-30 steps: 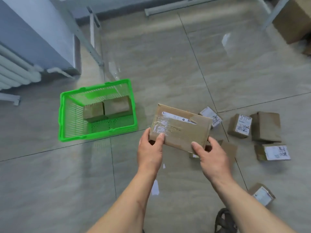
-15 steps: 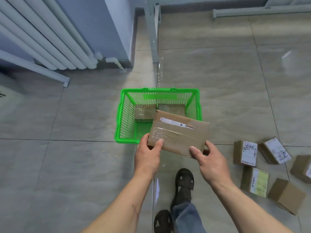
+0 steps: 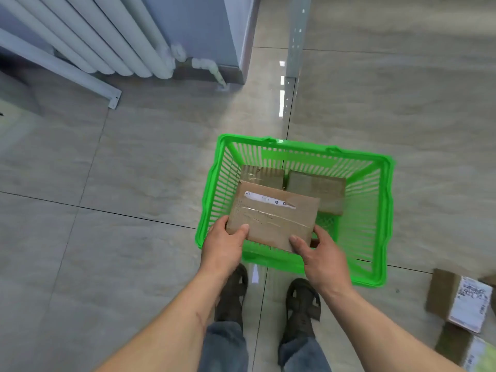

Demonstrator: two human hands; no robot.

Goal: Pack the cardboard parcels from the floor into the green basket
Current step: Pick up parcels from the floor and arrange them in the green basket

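Observation:
A flat cardboard parcel [image 3: 273,216] with clear tape and a white label strip is held over the near half of the green basket [image 3: 383,200]. My left hand [image 3: 224,247] grips its near left corner, thumb on top. My right hand [image 3: 320,255] grips its near right corner. Two brown parcels lie side by side at the far end inside the basket, one on the left [image 3: 261,175] and one on the right [image 3: 318,189]. The held parcel hides part of the left one.
Two loose parcels lie on the floor at the lower right, a labelled parcel [image 3: 460,300] and a second parcel [image 3: 468,350] below it. A white radiator [image 3: 107,41] and a blue-grey wall corner [image 3: 212,30] stand at the upper left. My feet [image 3: 232,296] are just before the basket.
I have stepped up to the basket and the view has swung left. The held parcel has moved from beside the basket to over its near half. Both hands keep their grip.

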